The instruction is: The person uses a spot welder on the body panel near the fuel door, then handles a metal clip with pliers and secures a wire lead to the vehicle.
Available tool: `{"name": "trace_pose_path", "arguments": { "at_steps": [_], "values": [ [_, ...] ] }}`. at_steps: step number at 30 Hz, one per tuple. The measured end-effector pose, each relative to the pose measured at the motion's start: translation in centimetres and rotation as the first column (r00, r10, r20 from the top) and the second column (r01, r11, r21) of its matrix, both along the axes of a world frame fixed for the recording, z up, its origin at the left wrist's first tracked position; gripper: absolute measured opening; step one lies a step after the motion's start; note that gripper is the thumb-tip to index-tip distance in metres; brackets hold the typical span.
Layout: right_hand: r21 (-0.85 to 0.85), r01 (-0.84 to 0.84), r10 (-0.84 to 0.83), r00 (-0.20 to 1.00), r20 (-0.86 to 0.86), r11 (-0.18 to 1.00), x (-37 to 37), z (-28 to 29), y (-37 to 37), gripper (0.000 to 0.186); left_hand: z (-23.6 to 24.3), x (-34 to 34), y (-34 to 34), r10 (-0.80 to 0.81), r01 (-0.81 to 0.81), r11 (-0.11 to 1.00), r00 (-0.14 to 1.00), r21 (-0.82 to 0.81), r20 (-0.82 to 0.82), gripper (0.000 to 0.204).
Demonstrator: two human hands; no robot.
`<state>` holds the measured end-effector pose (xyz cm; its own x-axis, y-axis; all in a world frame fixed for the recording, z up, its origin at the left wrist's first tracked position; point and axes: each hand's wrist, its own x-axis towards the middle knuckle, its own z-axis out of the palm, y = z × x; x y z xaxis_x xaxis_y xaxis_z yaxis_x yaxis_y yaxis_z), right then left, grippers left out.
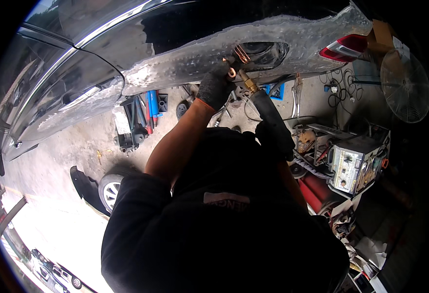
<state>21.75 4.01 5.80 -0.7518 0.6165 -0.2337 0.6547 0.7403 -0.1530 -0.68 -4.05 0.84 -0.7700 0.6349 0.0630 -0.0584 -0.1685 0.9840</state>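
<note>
Holding copper ring (pixel 232 75), L grip (pixel 215 84) curled; R grip (pixel 274 136) round tool (pixel 250 87)

Black shirt (pixel 214 239), orange-edged dark glove (pixel 215 90)

The car's upper bodywork (pixel 199 24) is glossy black paint, giving way with a ragged edge to a dull grey side panel (pixel 182 64), matt, scuffed and pitted like bare metal. The tail light (pixel 343 48) looks like smooth, shiny plastic. The handheld tool (pixel 268 108) is matt black with a brass-coloured metal fitting (pixel 250 86). The left glove (pixel 213 92) is dull, rough-looking cloth; the floor (pixel 58 161) resembles worn concrete.
</note>
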Motion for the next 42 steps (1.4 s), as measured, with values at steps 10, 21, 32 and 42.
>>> {"name": "trace_pose_path", "arguments": {
  "at_steps": [10, 21, 32, 42],
  "values": [
    [0.060, -0.259, 0.264, 0.900, -0.347, 0.964, 2.8, -4.9, 1.1, 0.024, 0.7, -0.4, -0.2, -0.465, -0.091, 0.797, 0.537, 0.597, 0.703, 0.021],
    [0.025, -0.298, 0.289, 0.896, -0.338, 0.954, 3.3, -6.3, 0.7, 0.025, 2.9, -0.4, -0.7, -0.064, -0.093, 0.966, 0.816, -0.241, -0.575, 0.022],
    [-0.035, -0.326, 0.298, 0.896, -0.329, 0.945, 3.4, -6.8, 0.5, 0.025, -2.1, -0.9, 0.7, -0.135, -0.160, 0.927, 0.702, -0.340, -0.700, 0.024],
    [-0.161, -0.221, 0.123, 0.876, -0.467, 0.962, 1.0, -5.1, 0.9, 0.031, -0.4, 1.2, 1.1, -0.294, 0.150, 0.938, 0.824, 0.313, 0.484, 0.023]
  ]
}}
